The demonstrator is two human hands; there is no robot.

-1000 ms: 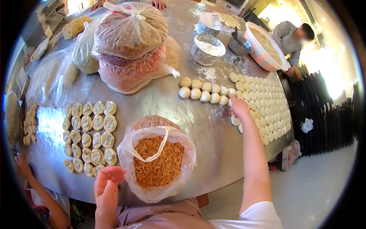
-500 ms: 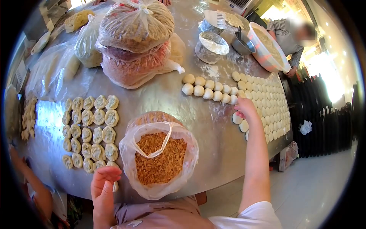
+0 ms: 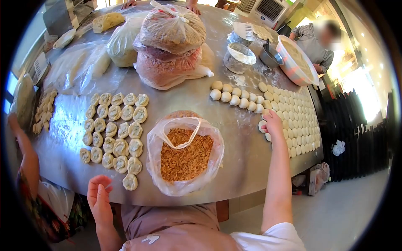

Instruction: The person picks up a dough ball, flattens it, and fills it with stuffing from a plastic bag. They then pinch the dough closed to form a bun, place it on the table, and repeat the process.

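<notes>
My left hand (image 3: 100,195) is raised at the table's near edge, fingers loosely curved and thumb apart, holding nothing visible. Just beyond it are rows of shaped dough pieces (image 3: 120,147) with pale, green-flecked tops; the nearest is a single piece (image 3: 130,182). On the right, my right hand (image 3: 274,124) is over the left edge of a large block of flattened dough rounds (image 3: 296,125), its fingers bent together beside one round (image 3: 262,126). Whatever its fingertips pinch is hidden. Between my arms sits an open plastic bag (image 3: 153,161) of brown, crumbly filling (image 3: 186,154).
Two rows of dough balls (image 3: 235,101) lie ahead of my right hand. Tied bags of filling (image 3: 171,50) are stacked farther back. A floury pot (image 3: 239,58), a saucepan (image 3: 271,57) and a large basin (image 3: 307,71) stand back right. Other people are at the left, far and right edges.
The view has shifted, so the table things appear farther right. My left hand appears lower and left, away from the nearest shaped piece. My right hand stays by the dough rounds.
</notes>
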